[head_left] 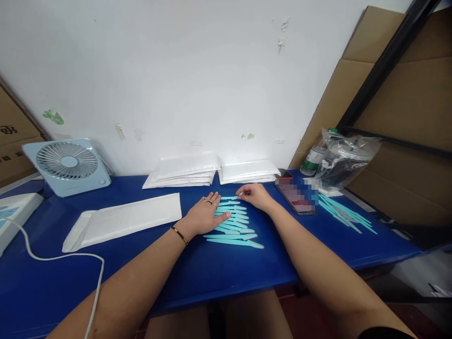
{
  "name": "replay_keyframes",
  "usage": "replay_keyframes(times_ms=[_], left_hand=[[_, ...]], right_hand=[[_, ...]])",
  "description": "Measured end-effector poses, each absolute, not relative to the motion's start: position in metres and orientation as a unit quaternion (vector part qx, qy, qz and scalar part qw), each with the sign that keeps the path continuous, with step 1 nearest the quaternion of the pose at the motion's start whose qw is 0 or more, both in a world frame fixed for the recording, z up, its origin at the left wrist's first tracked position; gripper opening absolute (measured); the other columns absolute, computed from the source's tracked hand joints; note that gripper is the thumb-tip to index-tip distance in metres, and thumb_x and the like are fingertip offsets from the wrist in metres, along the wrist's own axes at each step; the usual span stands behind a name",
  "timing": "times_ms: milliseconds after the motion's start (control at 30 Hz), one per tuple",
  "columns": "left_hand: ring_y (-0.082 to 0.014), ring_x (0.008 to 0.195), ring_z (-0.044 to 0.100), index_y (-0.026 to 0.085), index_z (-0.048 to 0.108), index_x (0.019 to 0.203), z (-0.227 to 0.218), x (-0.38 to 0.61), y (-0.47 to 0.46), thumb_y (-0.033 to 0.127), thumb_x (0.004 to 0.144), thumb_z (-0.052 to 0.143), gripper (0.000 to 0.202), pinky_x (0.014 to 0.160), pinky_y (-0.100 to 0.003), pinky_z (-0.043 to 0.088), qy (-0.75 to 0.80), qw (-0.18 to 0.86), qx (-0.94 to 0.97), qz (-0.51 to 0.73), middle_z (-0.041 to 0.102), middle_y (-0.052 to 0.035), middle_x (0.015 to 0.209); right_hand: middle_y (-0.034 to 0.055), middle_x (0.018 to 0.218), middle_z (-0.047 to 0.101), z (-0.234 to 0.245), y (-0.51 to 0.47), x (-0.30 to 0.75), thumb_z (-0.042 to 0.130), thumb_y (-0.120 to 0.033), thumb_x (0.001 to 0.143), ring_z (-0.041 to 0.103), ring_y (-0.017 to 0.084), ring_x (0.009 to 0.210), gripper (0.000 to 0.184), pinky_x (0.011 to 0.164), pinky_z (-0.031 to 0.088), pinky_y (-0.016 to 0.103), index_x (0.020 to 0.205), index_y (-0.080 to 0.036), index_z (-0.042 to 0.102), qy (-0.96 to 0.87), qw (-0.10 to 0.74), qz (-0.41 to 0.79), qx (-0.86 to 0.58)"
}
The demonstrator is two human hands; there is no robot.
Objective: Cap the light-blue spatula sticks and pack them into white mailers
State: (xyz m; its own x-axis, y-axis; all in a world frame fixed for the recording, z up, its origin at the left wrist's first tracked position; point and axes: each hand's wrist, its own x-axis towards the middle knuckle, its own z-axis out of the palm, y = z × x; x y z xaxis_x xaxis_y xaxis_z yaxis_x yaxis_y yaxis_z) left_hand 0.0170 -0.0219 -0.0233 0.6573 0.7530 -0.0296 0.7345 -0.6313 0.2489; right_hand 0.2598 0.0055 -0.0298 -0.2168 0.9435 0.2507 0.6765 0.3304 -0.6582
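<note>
A row of several light-blue plastic sticks (236, 226) lies side by side on the blue table (219, 273). My left hand (205, 214) rests flat on the left ends of these sticks, fingers stretched out. My right hand (254, 194) is at the far end of the row, its fingers pinched on the tip of the top stick (229, 198).
A second loose pile of blue sticks (344, 214) lies right of a phone (295, 197). White padded envelopes: one (123, 219) at left, stacks (212, 172) against the wall. A small fan (68, 165), a white cable (63, 256), a bottle and a plastic bag (344, 155) stand around.
</note>
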Motion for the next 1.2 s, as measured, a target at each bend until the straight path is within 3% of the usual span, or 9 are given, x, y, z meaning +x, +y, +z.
replay_keyframes(times_ms=[267,400,500,600,733,800,933,1067,1200], left_hand=[[-0.0248,0.141,0.008,0.014,0.018,0.146,-0.012,0.01,-0.022,0.073,0.081,0.022,0.087,0.111,-0.039,0.013,0.403,0.149,0.903,0.021,0.011,-0.0113,0.152],[-0.0307,0.14,0.011,0.014,0.016,0.145,0.0,0.006,-0.034,0.079,0.063,0.048,0.11,0.11,-0.041,0.016,0.388,0.142,0.91,-0.015,0.01,-0.0149,0.152],[-0.0335,0.134,0.025,0.015,0.031,0.139,0.009,0.01,-0.045,0.077,0.056,0.057,0.106,0.105,-0.041,0.026,0.396,0.112,0.912,-0.007,0.029,-0.0168,0.146],[-0.03,0.115,0.045,0.02,0.048,0.121,0.014,0.016,-0.053,0.067,0.064,0.061,0.075,0.09,-0.038,0.04,0.392,0.083,0.916,0.003,0.05,-0.0122,0.125],[-0.026,0.1,0.051,0.019,0.052,0.102,0.011,0.022,-0.057,0.051,0.078,0.057,0.041,0.079,-0.035,0.045,0.376,0.039,0.926,0.016,0.056,-0.0098,0.106],[-0.0252,0.096,0.053,0.017,0.051,0.1,0.006,0.025,-0.059,0.042,0.084,0.05,0.03,0.078,-0.035,0.045,0.37,0.019,0.928,0.021,0.057,-0.0105,0.103],[-0.0241,0.088,0.057,0.014,0.053,0.098,-0.001,0.034,-0.06,0.028,0.083,0.047,0.021,0.075,-0.035,0.047,0.382,0.018,0.923,0.028,0.059,-0.0117,0.098],[-0.0247,0.086,0.06,0.015,0.057,0.091,-0.002,0.039,-0.058,0.026,0.077,0.053,0.019,0.077,-0.035,0.048,0.4,0.036,0.916,0.023,0.062,-0.0112,0.093],[-0.0237,0.083,0.062,0.015,0.052,0.099,0.0,0.036,-0.051,0.027,0.081,0.049,0.023,0.072,-0.033,0.048,0.443,0.04,0.894,0.049,0.063,-0.0104,0.091]], right_hand=[[0.004,0.08,0.068,-0.014,-0.007,0.256,0.062,-0.033,0.076,0.061,0.015,0.071,0.026,0.068,0.047,0.025,0.095,-0.017,0.07,-0.775,0.263,0.224,-0.529],[0.0111,0.114,0.057,0.008,-0.039,0.252,0.071,-0.052,0.063,0.055,0.024,0.101,0.071,0.085,0.045,0.033,0.123,-0.017,0.056,-0.822,0.149,0.225,-0.501],[0.0118,0.122,0.046,0.019,-0.064,0.242,0.079,-0.051,0.046,0.043,0.031,0.113,0.101,0.09,0.042,0.039,0.134,-0.017,0.043,-0.854,0.059,0.205,-0.474],[0.0102,0.114,0.045,0.023,-0.078,0.227,0.078,-0.046,0.049,0.044,0.029,0.107,0.089,0.082,0.044,0.037,0.127,-0.016,0.047,-0.85,0.022,0.185,-0.492],[0.008,0.103,0.048,0.021,-0.08,0.213,0.065,-0.026,0.066,0.049,0.023,0.093,0.044,0.073,0.044,0.031,0.107,-0.017,0.052,-0.86,0.024,0.155,-0.485],[0.0086,0.099,0.05,0.017,-0.077,0.21,0.057,-0.017,0.068,0.051,0.021,0.089,0.031,0.073,0.043,0.03,0.099,-0.016,0.052,-0.869,0.027,0.121,-0.479],[0.0101,0.096,0.057,0.008,-0.069,0.205,0.056,-0.015,0.068,0.056,0.022,0.085,0.027,0.071,0.043,0.03,0.094,-0.015,0.053,-0.883,0.007,0.06,-0.465],[0.0087,0.093,0.063,0.01,-0.066,0.202,0.059,-0.019,0.068,0.059,0.023,0.081,0.025,0.066,0.042,0.03,0.093,-0.018,0.058,-0.882,-0.013,0.019,-0.471],[0.0068,0.101,0.063,0.03,-0.069,0.218,0.065,-0.032,0.07,0.058,0.025,0.093,0.037,0.075,0.044,0.032,0.106,-0.023,0.061,-0.872,0.104,0.024,-0.477]])
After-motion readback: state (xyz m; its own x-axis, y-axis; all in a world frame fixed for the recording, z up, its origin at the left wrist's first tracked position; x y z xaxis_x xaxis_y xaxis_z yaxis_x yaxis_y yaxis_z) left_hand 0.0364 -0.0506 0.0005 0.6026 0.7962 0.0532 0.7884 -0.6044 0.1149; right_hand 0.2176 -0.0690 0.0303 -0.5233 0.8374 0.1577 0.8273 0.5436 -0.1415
